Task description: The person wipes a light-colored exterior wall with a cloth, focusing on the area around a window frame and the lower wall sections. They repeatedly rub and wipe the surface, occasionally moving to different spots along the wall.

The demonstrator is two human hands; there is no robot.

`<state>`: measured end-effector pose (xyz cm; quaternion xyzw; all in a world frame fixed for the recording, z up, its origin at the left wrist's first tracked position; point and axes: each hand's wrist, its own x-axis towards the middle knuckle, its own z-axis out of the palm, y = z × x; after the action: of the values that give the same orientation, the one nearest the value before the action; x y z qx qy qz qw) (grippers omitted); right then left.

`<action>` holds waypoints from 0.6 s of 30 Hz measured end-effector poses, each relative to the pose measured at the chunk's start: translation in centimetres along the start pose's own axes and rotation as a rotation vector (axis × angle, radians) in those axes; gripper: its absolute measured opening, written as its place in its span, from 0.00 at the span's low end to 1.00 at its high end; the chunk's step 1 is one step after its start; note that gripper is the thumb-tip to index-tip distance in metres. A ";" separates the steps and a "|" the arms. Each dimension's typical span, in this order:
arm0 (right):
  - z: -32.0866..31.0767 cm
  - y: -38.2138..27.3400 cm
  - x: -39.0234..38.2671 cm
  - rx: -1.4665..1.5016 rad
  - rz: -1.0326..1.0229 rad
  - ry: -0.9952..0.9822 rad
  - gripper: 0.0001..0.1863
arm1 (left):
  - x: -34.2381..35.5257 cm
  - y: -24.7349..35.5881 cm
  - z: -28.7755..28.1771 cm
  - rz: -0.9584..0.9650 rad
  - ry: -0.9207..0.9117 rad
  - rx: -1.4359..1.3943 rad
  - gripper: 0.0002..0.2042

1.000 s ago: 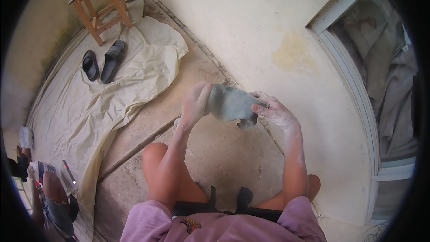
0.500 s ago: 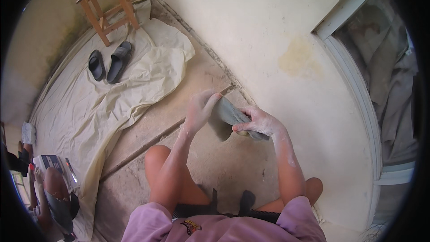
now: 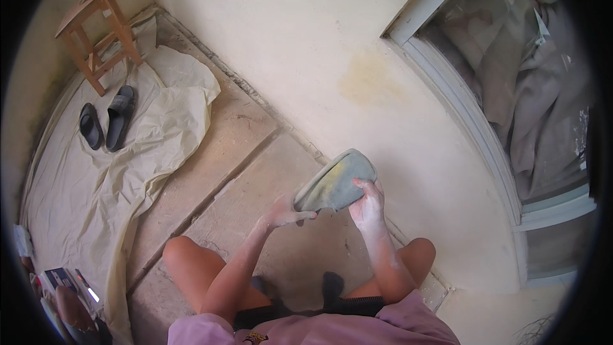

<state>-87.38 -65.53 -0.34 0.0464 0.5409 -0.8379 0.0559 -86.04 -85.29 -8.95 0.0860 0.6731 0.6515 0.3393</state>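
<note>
A folded grey-green sheet (image 3: 340,182), perhaps cloth or abrasive pad, with a pale yellow patch, is held out over the floor between my knees. My left hand (image 3: 288,214), dusted white, grips its lower left end, thumb along the bottom edge. My right hand (image 3: 368,203), also powdery, grips the right side with the thumb on its face.
A wooden stool (image 3: 96,32) and dark slides (image 3: 120,121) stand on a creased plastic sheet (image 3: 169,140). The white wall (image 3: 281,45) and glazed frame (image 3: 450,92) border my right. Another person's leg (image 3: 70,306) shows bottom left, near a flat box (image 3: 60,280).
The grey-green sheet has been turned over and folded flatter, showing the yellow patch. Both hands have moved down and stay on it. My view has shifted, moving the room within the picture.
</note>
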 end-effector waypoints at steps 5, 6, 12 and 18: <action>-2.8 4.9 5.1 -2.041 -0.549 0.150 0.32 | 6.1 -5.9 7.6 0.018 0.162 -0.606 0.17; -3.5 5.5 7.3 -2.246 -0.499 -0.061 0.32 | 7.2 -5.2 8.7 0.006 0.163 -0.777 0.15; -8.7 6.8 15.6 -3.176 -0.767 -0.728 0.34 | 18.4 -5.4 11.7 -0.090 0.370 -1.134 0.11; -22.2 6.6 8.7 -2.997 -0.307 -1.210 0.34 | 16.5 -9.1 23.5 -0.358 0.012 -1.019 0.11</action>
<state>-94.61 -48.41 -16.61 0.4170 -0.7276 -0.5200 -0.1620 -82.18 -58.11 -21.24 -0.2094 0.2776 0.8280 0.4399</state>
